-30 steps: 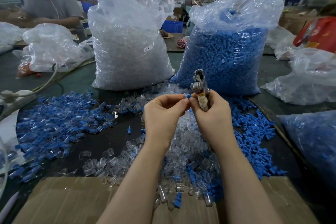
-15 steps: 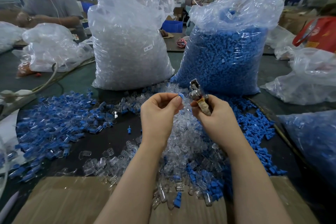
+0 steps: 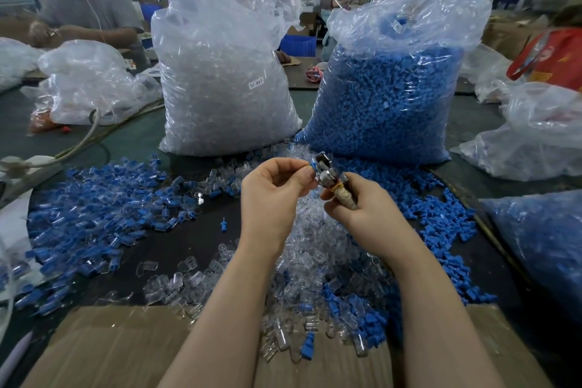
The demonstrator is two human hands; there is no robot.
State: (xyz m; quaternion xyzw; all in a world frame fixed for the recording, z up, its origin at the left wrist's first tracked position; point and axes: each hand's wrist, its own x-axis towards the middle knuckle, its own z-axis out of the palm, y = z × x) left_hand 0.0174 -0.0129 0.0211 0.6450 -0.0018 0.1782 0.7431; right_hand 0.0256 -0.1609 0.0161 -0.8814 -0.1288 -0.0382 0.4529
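One blue plug [image 3: 312,164]: tiny, solid blue, mostly hidden by fingertips; raised between the two hands, right at the head of the metal tool [image 3: 326,172]. Said metal tool: short, silvery, squared head, handle wrapped in beige tape.

Left of the hands: heap of blue-and-clear pieces [image 3: 94,198] on the dark tabletop [image 3: 176,242]. Beyond the hands: tall bag of clear parts [image 3: 220,88], then bag of blue parts [image 3: 387,98] beside it. Directly beneath: mound of clear caps [image 3: 315,249]. Right of the hands: scattered blue pieces [image 3: 441,217]. Under the forearms: cardboard sheet [image 3: 110,350].

Hands, in order: left hand [image 3: 271,195], fingers curled, thumb and forefinger pinching the blue plug; right hand [image 3: 368,214], curled round the taped handle. Both close together, nearly touching.
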